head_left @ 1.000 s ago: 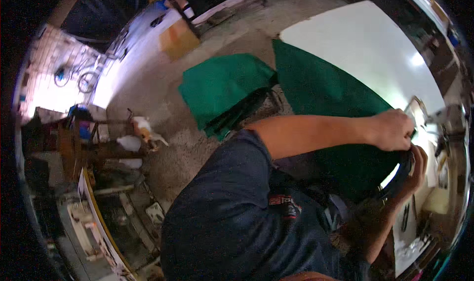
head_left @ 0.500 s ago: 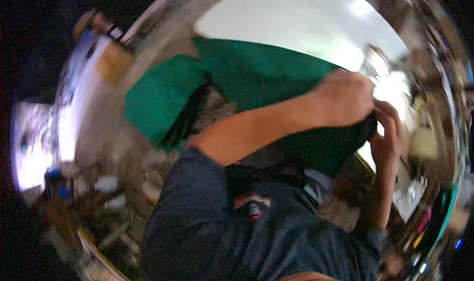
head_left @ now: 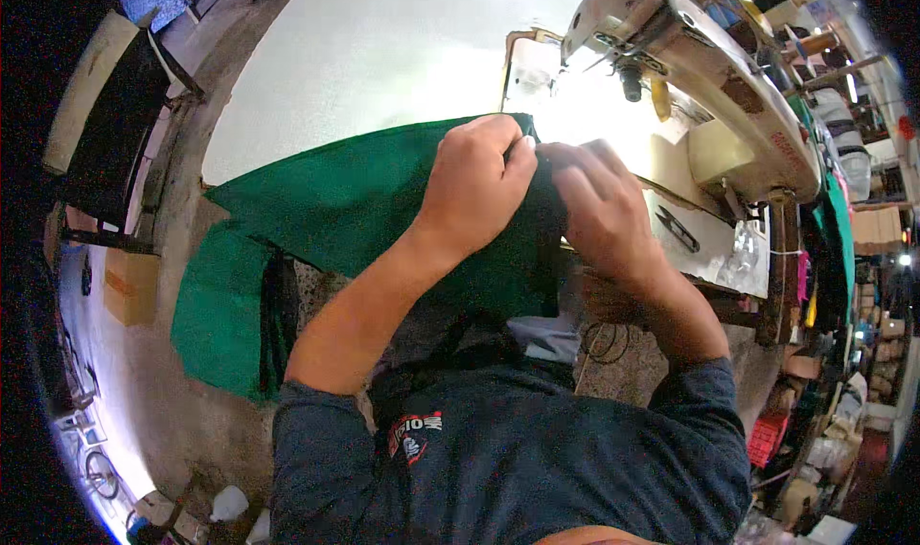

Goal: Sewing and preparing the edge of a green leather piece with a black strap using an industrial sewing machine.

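A large piece of green fabric (head_left: 364, 176) lies over the front edge of the white table and hangs toward the floor on the left. My left hand (head_left: 479, 176) pinches its upper right corner, thumb and fingers pressed together. Close beside it, my right hand (head_left: 604, 200) grips the same edge of the cloth with curled fingers. Dark trim or lining (head_left: 280, 315) shows along the hanging part. Just beyond my hands, at the right, stands a sewing machine (head_left: 709, 76) with its needle area brightly lit.
The white table top (head_left: 383, 56) spreads ahead. Small thread snips (head_left: 678, 229) and a clear plastic bag (head_left: 746, 258) rest at its right. A dark chair (head_left: 115, 114) and a cardboard box (head_left: 131, 286) stand on the left. Crowded shelves (head_left: 877, 229) line the far right.
The view has swung and sharpened, bringing the sewing machine into sight. Both hands now appear further left in the picture, side by side, still holding the green fabric.
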Available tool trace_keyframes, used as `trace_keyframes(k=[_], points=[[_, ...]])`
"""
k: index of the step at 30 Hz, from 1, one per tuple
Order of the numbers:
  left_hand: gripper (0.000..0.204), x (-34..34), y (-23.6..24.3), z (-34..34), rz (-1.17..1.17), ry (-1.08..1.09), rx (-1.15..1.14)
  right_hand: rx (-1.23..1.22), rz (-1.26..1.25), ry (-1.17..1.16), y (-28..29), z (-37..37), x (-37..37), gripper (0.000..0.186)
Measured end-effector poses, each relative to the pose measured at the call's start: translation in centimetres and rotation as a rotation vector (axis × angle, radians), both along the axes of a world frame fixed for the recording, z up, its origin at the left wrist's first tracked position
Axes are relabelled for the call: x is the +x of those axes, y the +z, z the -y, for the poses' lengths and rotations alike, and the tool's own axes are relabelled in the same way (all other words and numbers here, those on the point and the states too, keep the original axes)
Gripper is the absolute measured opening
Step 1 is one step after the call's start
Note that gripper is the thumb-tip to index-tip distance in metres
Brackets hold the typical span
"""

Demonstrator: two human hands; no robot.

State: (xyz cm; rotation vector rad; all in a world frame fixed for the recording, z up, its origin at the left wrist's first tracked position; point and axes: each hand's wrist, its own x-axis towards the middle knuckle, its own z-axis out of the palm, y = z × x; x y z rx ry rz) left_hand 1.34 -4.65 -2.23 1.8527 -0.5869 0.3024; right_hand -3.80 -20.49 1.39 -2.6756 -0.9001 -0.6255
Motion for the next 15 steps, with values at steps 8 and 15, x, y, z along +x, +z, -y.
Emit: trace_keyframes(k=[8, 15], points=[[0.025, 0.8, 0.8, -0.3, 0.101, -0.148, 0.194, -0.208, -0.012, 0.111, 0.8, 1.0, -0.7, 0.014], [0.026, 0.2, 2.7, -1.4, -0.061, -0.249, 0.239, 0.645, -0.266, 0.084, -0.9, 1.4, 0.5, 0.028]])
